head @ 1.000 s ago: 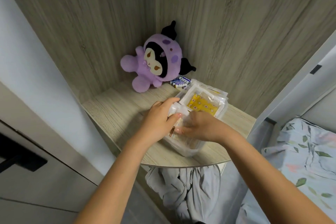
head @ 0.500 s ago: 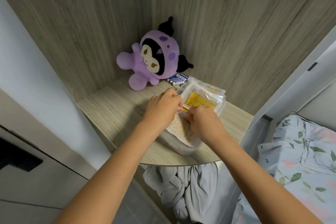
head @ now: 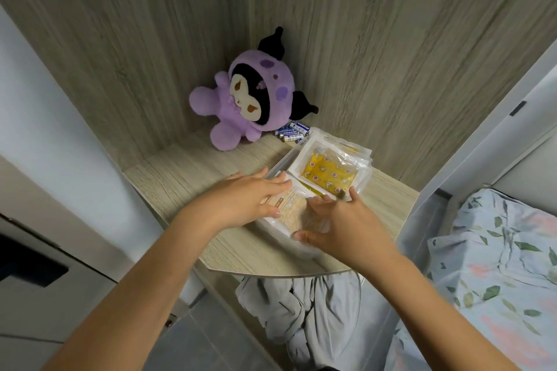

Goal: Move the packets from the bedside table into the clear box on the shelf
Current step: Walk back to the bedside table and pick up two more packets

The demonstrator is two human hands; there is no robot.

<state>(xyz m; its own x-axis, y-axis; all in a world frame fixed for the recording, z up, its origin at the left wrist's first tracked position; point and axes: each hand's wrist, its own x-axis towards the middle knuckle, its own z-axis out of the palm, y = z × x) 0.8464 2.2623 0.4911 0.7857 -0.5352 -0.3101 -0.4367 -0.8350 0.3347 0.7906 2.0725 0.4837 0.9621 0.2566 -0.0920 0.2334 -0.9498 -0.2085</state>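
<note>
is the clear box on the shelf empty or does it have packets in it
It has packets: the clear box holds a yellow patterned packet and a beige packet under both hands.

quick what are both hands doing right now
Left hand: open, fingers straight, resting on the beige packet in the clear box.
Right hand: open, fingers spread on the same packet.

The clear box (head: 278,167) is sitting on the shelf (head: 187,178), with packets (head: 330,173) lying inside it. Behind it, batteries (head: 294,133) are lying beside a plush toy (head: 245,105) in the corner. Both hands, the left hand (head: 250,197) and right hand (head: 337,221), are resting on the near packet (head: 294,209). The bed (head: 494,256) is lying to the right.
</note>
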